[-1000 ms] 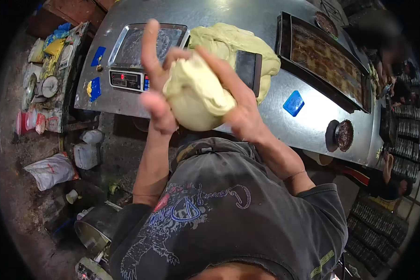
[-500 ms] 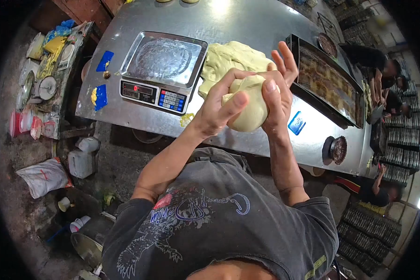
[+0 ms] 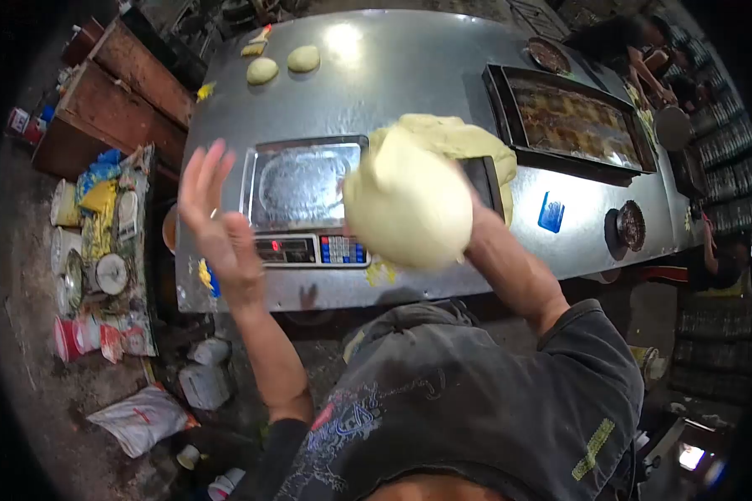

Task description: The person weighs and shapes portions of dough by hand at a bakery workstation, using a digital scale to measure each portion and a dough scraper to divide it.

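A large pale lump of dough [image 3: 409, 200] is in my right hand [image 3: 485, 225], blurred by motion and hiding most of its fingers. My left hand [image 3: 226, 217] is raised at the left with fingers apart and nothing in it. Between the hands lies a digital scale, its metal pan [image 3: 302, 185] bare and its red display partly visible. Behind the held dough, a bigger mass of dough [image 3: 497, 154] spreads on the metal table [image 3: 409, 67]. A dark flat object [image 3: 483, 182] lies against that mass.
Two dough balls [image 3: 303, 58] and a brush [image 3: 257, 42] lie at the far left. Right of the dough are a blue scraper [image 3: 551, 211], a long tray [image 3: 572, 125] and a round dark mould [image 3: 631, 225]. Other people [image 3: 635, 50] are at the upper right.
The hands have parted: the left has moved left and opened, while the right keeps the dough. The view has shifted, bringing the two dough balls fully into sight.
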`<state>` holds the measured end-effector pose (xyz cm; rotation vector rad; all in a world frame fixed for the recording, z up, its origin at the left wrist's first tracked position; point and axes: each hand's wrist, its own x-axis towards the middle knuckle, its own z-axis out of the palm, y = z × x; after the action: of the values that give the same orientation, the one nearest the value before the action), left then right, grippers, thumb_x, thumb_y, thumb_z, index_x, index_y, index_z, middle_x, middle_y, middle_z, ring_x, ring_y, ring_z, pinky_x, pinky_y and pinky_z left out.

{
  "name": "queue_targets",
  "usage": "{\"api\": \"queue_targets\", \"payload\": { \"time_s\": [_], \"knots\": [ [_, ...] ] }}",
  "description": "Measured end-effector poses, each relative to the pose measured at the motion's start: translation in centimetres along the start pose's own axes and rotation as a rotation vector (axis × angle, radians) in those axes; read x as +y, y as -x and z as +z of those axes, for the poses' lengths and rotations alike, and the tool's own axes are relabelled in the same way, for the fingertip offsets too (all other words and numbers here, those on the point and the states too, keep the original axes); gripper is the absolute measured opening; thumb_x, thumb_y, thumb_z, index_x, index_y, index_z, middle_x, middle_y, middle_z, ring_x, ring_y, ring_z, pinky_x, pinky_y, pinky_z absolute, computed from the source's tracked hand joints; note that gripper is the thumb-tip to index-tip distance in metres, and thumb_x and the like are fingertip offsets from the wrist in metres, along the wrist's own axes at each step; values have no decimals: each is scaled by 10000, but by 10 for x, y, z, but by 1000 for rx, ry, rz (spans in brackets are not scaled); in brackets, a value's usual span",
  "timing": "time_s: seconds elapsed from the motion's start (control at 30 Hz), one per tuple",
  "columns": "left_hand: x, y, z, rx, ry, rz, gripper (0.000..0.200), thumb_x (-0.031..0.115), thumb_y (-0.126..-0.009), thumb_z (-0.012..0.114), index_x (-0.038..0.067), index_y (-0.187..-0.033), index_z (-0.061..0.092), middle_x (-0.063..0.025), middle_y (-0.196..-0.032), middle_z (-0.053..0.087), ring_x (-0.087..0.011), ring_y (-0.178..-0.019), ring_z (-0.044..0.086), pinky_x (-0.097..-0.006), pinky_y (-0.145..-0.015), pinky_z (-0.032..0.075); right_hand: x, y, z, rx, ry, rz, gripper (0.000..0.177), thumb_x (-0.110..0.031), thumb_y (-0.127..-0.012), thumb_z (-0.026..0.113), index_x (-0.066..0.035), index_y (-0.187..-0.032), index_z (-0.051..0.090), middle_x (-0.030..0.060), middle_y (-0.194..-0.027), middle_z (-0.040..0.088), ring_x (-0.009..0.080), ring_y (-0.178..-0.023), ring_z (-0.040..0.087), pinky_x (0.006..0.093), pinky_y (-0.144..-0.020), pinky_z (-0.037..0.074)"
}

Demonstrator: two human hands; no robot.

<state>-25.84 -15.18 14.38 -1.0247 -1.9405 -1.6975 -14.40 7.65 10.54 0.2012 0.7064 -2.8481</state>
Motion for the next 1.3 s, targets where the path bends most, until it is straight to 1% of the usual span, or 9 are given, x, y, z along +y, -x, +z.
{"api": "queue_targets", "payload": {
  "time_s": [0.17,0.23,0.27,0.47,0.7,0.9,1.07,1.17,1.3],
  "knots": [
    [-14,45,-19,87,93,-262,383,283,-1064,421,-29,-1188,605,-136,-1191,645,-233,-1138,595,-369,-1038,413,-104,-133,30,397,1151,-1887,308,-220,-1025,498,-77,-1255,644,167,-1402,550,234,-1287,514,347,-974,478],
    [-6,59,-18,-93,47,-375,294,203,-1052,469,-30,-1103,639,-123,-1123,678,-214,-1063,623,-353,-967,462,-151,-198,-21,615,1686,-1683,273,-171,-999,519,-86,-1195,690,145,-1452,494,206,-1351,414,316,-1009,427],
    [-9,65,-20,-105,-17,-331,286,197,-1050,477,-28,-1085,650,-111,-1088,685,-206,-1036,628,-345,-952,467,-158,-211,-26,282,1165,-1381,276,-182,-1012,512,-51,-1161,703,109,-1357,579,191,-1240,508,312,-999,425],
    [-31,142,-46,40,-214,-618,300,217,-1053,501,-24,-1054,679,-71,-1004,699,-180,-972,634,-329,-916,482,-142,-135,-118,227,1303,-717,328,-255,-1027,523,9,-1124,692,79,-1064,696,194,-951,617,334,-872,473],
    [-44,225,-49,424,-112,-894,342,250,-1074,474,-47,-1126,636,-127,-1046,680,-202,-1002,648,-340,-955,506,-94,49,-352,862,1930,-411,514,-436,-833,772,2,-874,507,129,-754,567,289,-691,561,415,-656,448],
    [-9,202,43,194,4,-854,336,242,-1074,471,-48,-1145,627,-124,-1062,677,-197,-1016,640,-335,-960,488,-79,41,-349,1598,1472,-75,1036,-534,-645,884,56,-1337,386,282,-1406,459,430,-1359,405,563,-1073,374],
    [49,177,118,-247,-73,-629,305,204,-1066,472,-33,-1069,663,-78,-1016,687,-159,-982,624,-307,-924,467,-87,60,-348,1258,1405,-47,901,-491,-680,870,35,-1286,459,264,-1290,576,428,-1224,544,505,-1031,406],
    [71,170,153,-286,-21,-620,277,192,-1052,499,-26,-1094,664,-85,-1031,682,-166,-988,622,-303,-913,464,-31,66,-290,957,1459,-803,356,-191,-804,766,13,-1024,574,207,-969,602,382,-923,596,435,-856,475],
    [93,160,199,-213,35,-542,311,211,-1069,468,-35,-1080,658,-73,-1002,679,-150,-964,614,-294,-912,457,25,88,-258,614,1686,-354,335,-197,-854,709,-45,-1124,581,212,-1031,604,430,-1027,597,471,-872,491]
  ]
}}
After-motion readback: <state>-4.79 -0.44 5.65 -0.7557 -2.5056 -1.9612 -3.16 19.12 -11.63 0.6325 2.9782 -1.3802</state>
